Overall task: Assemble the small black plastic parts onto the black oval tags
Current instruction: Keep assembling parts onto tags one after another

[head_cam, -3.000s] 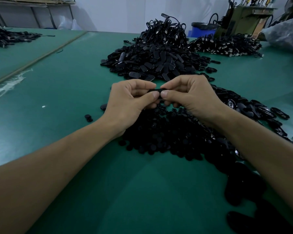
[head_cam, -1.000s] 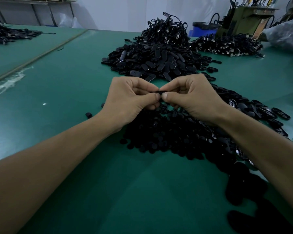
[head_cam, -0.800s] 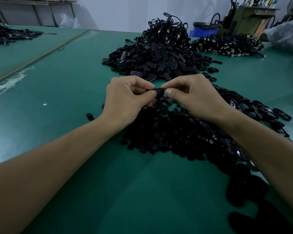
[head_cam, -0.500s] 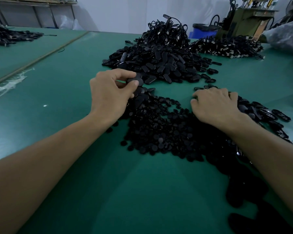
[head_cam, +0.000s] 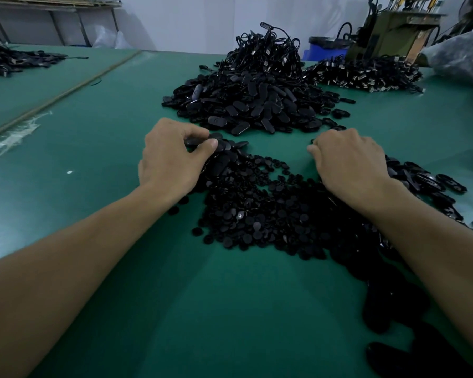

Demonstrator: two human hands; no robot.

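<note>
Head view, and we're looking down along two bare forearms stretched over a green counter. The left hand sits at the far left tip of the near pile. Its grip is narrow, with thumb and forefinger pinching a black oval tag just above the pile. The tag is flat and matte, and we see one rounded end. The right hand is knuckles-up at the pile's far right edge with its fingers curled down toward the counter. The fingertips are hidden, so we cannot tell whether that grip holds anything.

Between the hands and spreading toward us lie the small black plastic parts, little round discs heaped loosely. More loose tags trail off to the right of the right wrist, and a few of them are glossy.

Farther out there's a big heap of oval tags, well apart from the hands. Behind it rises a tall tangle of black cords. To the far right lies a lower corded heap with pale ends showing.

The counter itself is dull green matting with a white speck on the left. A seam strip runs diagonally between it and a second counter, which carries another dark pile. Along the back we see a white wall, a metal rack at far left, a blue bin, an olive machine and a clear plastic bag at far right.
</note>
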